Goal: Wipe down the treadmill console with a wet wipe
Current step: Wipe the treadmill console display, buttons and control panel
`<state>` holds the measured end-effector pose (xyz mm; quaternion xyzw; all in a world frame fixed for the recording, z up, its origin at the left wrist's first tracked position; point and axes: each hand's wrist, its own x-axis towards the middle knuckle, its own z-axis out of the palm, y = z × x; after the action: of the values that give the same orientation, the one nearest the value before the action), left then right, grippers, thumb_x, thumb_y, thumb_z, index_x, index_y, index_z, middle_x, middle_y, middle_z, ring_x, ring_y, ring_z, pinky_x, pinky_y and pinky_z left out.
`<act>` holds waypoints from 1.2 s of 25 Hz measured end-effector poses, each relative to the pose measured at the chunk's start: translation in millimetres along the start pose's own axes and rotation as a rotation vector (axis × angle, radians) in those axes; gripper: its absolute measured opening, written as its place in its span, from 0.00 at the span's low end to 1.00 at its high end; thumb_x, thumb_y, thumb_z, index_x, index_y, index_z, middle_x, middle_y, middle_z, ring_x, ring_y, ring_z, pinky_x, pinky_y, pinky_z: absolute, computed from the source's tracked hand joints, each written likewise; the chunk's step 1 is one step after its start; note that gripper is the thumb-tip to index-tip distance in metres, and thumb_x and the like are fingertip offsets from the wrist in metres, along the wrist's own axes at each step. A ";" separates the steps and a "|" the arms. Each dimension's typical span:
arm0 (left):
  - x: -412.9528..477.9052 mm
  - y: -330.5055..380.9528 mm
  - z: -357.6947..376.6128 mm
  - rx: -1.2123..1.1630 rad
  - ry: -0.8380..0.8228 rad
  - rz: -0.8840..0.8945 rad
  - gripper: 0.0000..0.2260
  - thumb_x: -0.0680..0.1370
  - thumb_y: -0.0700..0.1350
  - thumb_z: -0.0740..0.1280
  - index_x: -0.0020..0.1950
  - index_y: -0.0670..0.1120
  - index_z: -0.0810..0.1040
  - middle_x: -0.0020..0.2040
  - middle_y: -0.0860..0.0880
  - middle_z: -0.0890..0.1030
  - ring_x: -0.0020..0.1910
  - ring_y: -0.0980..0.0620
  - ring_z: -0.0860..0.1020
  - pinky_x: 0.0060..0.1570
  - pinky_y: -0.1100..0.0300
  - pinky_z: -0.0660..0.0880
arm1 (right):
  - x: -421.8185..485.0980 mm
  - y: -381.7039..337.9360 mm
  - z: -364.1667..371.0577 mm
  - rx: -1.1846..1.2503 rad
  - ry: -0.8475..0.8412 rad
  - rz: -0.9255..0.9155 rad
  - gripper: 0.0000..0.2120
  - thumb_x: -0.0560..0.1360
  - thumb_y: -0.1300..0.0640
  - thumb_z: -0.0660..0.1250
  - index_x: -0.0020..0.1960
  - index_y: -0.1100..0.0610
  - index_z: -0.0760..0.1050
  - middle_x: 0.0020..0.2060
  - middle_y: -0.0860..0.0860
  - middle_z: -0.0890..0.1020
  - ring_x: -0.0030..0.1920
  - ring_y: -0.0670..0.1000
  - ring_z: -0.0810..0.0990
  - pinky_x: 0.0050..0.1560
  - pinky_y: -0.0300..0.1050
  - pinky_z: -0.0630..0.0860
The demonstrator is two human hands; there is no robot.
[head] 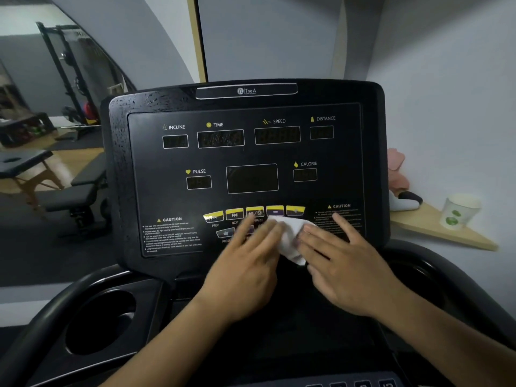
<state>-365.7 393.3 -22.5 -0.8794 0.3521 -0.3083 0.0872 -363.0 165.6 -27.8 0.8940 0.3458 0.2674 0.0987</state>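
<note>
Wipe [290,241] partly under right hand [344,265]

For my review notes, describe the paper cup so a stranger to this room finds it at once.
Right of the black treadmill console, a wooden shelf runs along the wall. The paper cup stands upright at its near end. It is white with green marks, unlike the pink object and the white-and-black object behind it.
</note>
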 end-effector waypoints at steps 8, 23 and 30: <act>40.3 14.2 1.9 -0.008 -0.064 -0.089 0.27 0.82 0.55 0.53 0.74 0.39 0.67 0.75 0.40 0.68 0.77 0.42 0.62 0.74 0.38 0.57 | 22.5 51.7 -14.7 -0.068 0.030 0.009 0.19 0.77 0.55 0.57 0.63 0.59 0.78 0.66 0.52 0.77 0.71 0.51 0.69 0.73 0.65 0.57; 60.0 49.3 5.9 -0.136 -0.165 -0.080 0.33 0.81 0.62 0.48 0.75 0.39 0.66 0.76 0.38 0.65 0.78 0.37 0.57 0.74 0.36 0.46 | -19.8 45.3 -5.0 -0.065 -0.032 0.236 0.24 0.80 0.50 0.52 0.70 0.61 0.71 0.70 0.57 0.73 0.73 0.54 0.67 0.73 0.63 0.58; 127.0 41.4 3.3 0.042 -0.162 -0.035 0.34 0.81 0.63 0.41 0.80 0.43 0.55 0.80 0.42 0.58 0.79 0.41 0.53 0.71 0.29 0.41 | -6.0 90.3 -15.8 -0.095 0.064 0.323 0.23 0.79 0.53 0.53 0.66 0.65 0.74 0.65 0.59 0.77 0.69 0.55 0.70 0.71 0.65 0.62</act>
<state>-315.7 277.1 20.7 -0.9055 0.3221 -0.2447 0.1284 -324.2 94.5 15.7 0.9232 0.1876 0.3241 0.0857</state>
